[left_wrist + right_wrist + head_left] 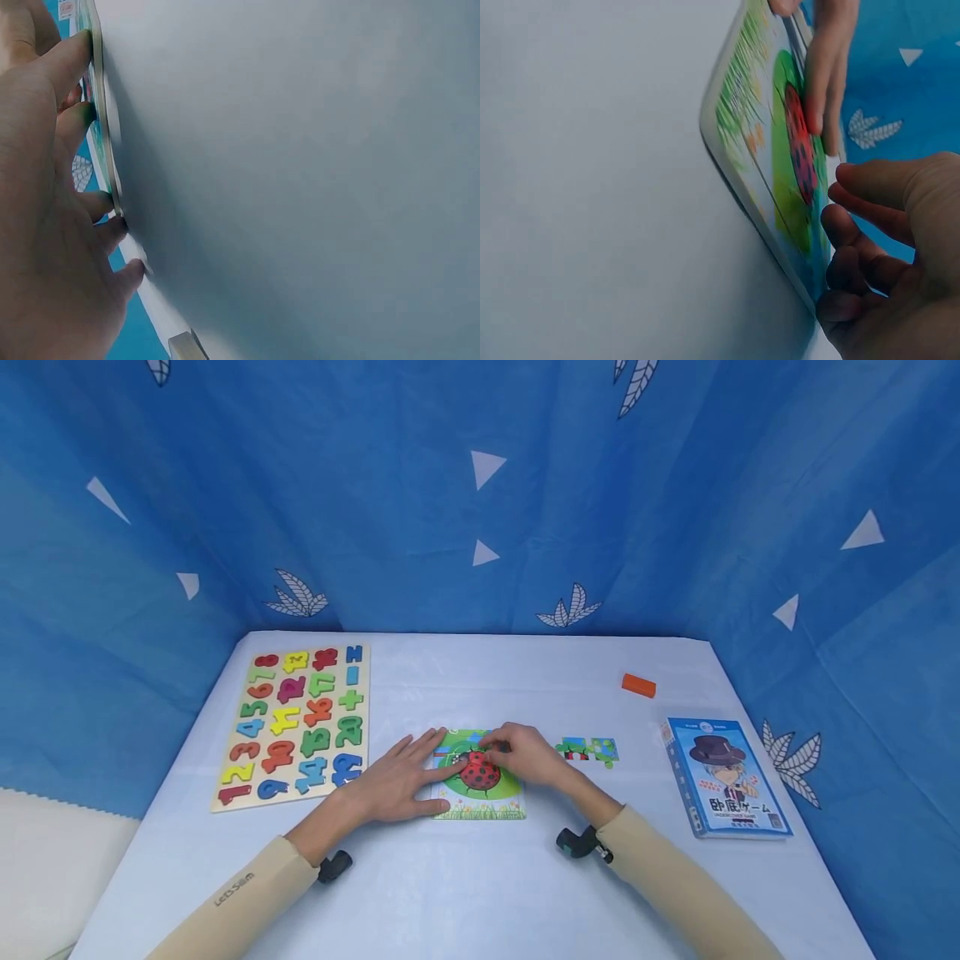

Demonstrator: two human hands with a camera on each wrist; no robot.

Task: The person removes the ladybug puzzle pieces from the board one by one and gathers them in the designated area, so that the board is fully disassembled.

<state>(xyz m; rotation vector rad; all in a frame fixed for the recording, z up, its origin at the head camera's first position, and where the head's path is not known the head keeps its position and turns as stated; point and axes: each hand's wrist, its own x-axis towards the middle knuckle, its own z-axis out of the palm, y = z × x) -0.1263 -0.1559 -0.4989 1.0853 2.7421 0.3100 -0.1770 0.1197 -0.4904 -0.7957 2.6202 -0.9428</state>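
A ladybug jigsaw puzzle (pixel 487 806) in a thin board lies at the middle of the table. My left hand (pixel 393 781) is spread flat at its left side, with the thumb and forefinger reaching over the picture. In the left wrist view the fingertips of that hand (pixel 45 172) lie along the board's edge. My right hand (pixel 525 753) bends over the puzzle's upper right part, thumb and fingers pinched together at a puzzle piece that they mostly hide. Curled fingers of the right hand (pixel 900 240) show beside the board (pixel 761 150) in the right wrist view. Loose puzzle pieces (pixel 603 749) lie just right of this hand.
A wooden number board (pixel 232 768) with coloured numerals lies at the left. At the right is a blue game box (pixel 723 777), with a small orange block (pixel 639 685) farther back. Blue curtains (pixel 420 510) stand behind and beside the white table (pixel 465 893).
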